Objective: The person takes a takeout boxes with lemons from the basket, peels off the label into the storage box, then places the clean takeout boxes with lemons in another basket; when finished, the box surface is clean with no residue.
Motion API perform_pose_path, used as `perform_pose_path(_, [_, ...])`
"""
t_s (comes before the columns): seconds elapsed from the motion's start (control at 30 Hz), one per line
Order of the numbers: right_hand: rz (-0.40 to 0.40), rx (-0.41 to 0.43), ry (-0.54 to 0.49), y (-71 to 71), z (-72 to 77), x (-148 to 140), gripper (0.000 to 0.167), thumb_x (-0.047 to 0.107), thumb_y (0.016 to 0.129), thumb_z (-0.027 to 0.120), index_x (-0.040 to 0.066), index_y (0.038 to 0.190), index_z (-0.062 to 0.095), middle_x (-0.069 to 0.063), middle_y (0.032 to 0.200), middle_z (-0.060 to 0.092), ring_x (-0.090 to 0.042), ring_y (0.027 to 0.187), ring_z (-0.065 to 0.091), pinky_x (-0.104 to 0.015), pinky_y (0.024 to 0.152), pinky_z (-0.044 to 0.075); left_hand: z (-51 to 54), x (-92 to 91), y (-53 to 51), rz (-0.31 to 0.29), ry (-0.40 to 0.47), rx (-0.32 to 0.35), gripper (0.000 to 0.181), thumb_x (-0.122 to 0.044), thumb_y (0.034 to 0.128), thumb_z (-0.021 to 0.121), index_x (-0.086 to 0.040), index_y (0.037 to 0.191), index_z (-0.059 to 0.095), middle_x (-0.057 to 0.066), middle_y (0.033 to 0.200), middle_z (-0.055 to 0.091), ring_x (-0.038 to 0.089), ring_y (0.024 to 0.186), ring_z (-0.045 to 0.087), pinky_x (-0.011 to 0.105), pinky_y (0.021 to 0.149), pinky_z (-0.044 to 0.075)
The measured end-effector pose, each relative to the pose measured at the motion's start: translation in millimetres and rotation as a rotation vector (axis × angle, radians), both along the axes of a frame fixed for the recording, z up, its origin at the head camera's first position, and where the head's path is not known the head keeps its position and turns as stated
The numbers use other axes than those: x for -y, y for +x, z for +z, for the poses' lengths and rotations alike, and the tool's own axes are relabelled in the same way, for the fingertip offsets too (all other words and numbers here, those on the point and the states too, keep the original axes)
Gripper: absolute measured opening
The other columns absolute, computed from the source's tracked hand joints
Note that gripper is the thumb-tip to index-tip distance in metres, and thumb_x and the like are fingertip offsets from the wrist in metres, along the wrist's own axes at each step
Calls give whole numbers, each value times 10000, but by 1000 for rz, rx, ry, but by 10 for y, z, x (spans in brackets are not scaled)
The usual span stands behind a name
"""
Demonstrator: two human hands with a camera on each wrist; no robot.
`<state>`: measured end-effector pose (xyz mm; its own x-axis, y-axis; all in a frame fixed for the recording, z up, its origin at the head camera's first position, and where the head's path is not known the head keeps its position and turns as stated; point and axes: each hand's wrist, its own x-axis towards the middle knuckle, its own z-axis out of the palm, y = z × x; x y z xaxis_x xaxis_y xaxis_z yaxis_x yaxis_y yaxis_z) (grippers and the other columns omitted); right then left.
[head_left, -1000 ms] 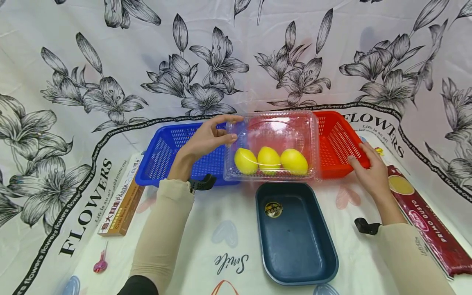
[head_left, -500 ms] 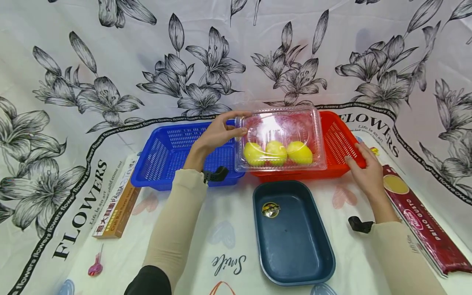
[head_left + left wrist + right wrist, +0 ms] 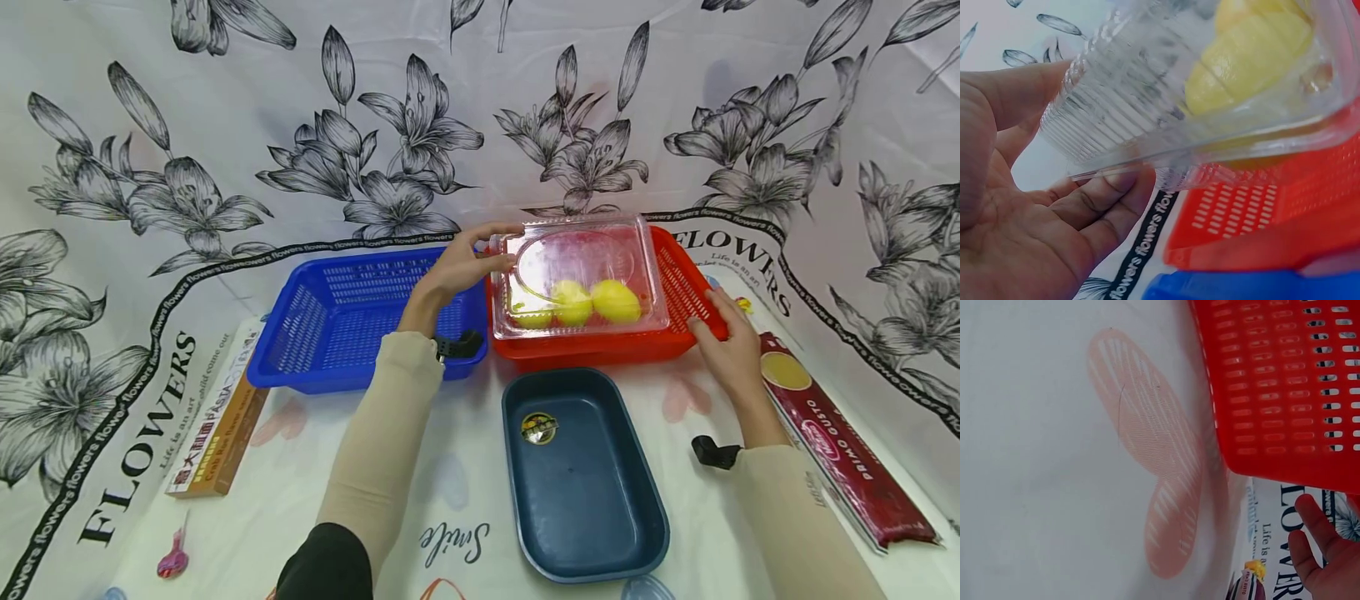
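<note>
A clear plastic clamshell box (image 3: 577, 250) with three yellow lemons (image 3: 617, 302) visible along its near side hangs tilted over the red basket (image 3: 600, 350). My left hand (image 3: 468, 265) grips the box by its left end, thumb on one face and fingers round the other. In the left wrist view, ribbed plastic lies between that thumb and the fingers. At the red basket's right end, my right hand (image 3: 731, 346) holds the rim, thumb at the near corner. Two of its fingers (image 3: 1316, 519) extend free of the basket in the right wrist view; its thumb is hidden there.
A blue basket (image 3: 322, 379) stands left of the red one, a dark blue tray (image 3: 585, 500) in front. At left lie a pasta box (image 3: 217, 417) and a pink lollipop (image 3: 173, 560). A dark red PRIMO GUSTO packet (image 3: 847, 450) lies at right, with patterned cloth behind.
My left hand has carried the box rightwards, from over the gap between the baskets to above the red one. My right hand stays at the basket's end. The head view has shifted slightly.
</note>
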<state>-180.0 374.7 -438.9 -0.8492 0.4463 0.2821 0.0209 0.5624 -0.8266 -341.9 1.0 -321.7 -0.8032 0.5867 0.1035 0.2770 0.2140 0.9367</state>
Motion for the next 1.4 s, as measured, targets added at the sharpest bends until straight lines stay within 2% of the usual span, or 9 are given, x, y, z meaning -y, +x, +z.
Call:
perform_pose_path(0.2, [-2,-4,-7,-50,-33,20,570,235,975,588,124,1524,482,-41,1648,374,-294,1540,318,-469,1258,269,-74,-126,-104,34,-28,10,456,-228,926,752,-278,1367,644,-51,1522,523,247,1494,347,545,1206,323])
perform_pose_path(0.43, [-7,6,-20,-69,-3,47,564,236,984,591,148,1529,479,-11,1652,367,-273,1546,307,-505,1237,302,-156,-296,-212,53,-62,17,445,-235,944,729,-290,1376,638,-13,1566,445,259,1467,360,545,1186,356])
perform_pose_path(0.57, [-7,-6,-27,-74,-8,58,557,221,978,600,143,1519,493,-13,1643,383,-274,1546,309,-488,1257,269,-222,-401,-268,41,-46,67,453,-184,960,707,-285,1394,622,78,1389,519,253,1024,619,460,1026,495])
perform_pose_path(0.67, [-6,-9,-31,-71,-9,65,560,214,971,610,142,1515,500,-12,1641,388,-271,1543,314,-474,1260,263,-276,-477,-302,38,-30,132,451,-146,967,697,-278,1392,621,105,1250,515,229,670,580,444,887,527])
perform_pose_path(0.73, [-5,-7,-30,-70,-8,65,561,213,969,613,140,1514,500,-12,1641,387,-268,1541,317,-468,1259,266,-312,-522,-323,50,-27,166,440,-150,968,699,-275,1383,626,103,1227,522,182,618,547,461,872,517])
perform_pose_path(0.9, [-4,-4,-24,-68,-10,53,559,219,974,609,146,1517,498,-7,1644,383,-268,1537,324,-468,1248,288,-397,-610,-360,86,-38,187,434,-174,964,709,-268,1380,630,101,1236,514,171,609,529,524,929,509])
perform_pose_path(1.1, [-6,-3,-32,-59,-14,41,558,231,975,608,153,1517,498,-6,1643,384,-264,1540,319,-458,1255,276,-505,-695,-383,109,-73,182,455,-172,960,713,-282,1392,624,104,1359,477,166,620,531,384,788,534])
perform_pose_path(1.23, [-16,10,-26,-53,-14,29,557,250,981,594,168,1523,492,4,1644,383,-252,1540,321,-457,1249,289,-561,-750,-382,120,-64,194,462,-175,954,720,-291,1391,624,115,1452,455,184,629,520,405,824,545])
perform_pose_path(1.4, [-19,12,-23,-38,-14,4,556,245,984,594,171,1525,489,3,1648,375,-259,1542,316,-481,1243,295,-622,-826,-386,130,-57,177,448,-178,959,715,-305,1380,632,105,1458,460,182,885,542,386,879,523])
